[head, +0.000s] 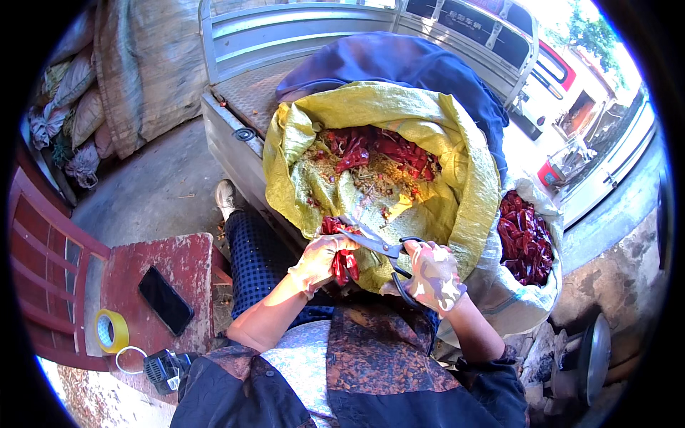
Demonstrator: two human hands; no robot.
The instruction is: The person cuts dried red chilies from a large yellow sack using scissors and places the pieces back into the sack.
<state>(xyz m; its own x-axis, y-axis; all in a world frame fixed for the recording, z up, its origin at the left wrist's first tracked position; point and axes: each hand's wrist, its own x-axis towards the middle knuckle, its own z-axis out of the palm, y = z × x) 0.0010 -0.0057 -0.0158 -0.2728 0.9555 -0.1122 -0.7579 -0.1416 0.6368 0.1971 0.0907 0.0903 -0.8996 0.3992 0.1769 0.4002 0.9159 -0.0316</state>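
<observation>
A bunch of dried red chili peppers [345, 266] is gripped in my gloved left hand [319, 258], with pods showing above and below the fist. My right hand [436, 275], in a patterned glove, holds a pair of scissors [374, 243] by the dark handles. The blades are spread and reach left across the top of my left hand, beside the peppers; whether they touch a stem I cannot tell. Just beyond both hands is a yellow woven sack [374, 96] with its rim rolled down. Inside lie red dried chilies [396, 147] and loose seeds and stem bits [369, 179].
A white woven sack [530, 315] full of red chilies [524, 238] stands at right. Behind the yellow sack are dark blue cloth [374, 59] and a metal cargo bed [241, 123]. A worn red chair [160, 246] at left bears a phone [166, 300] and a tape roll [111, 330].
</observation>
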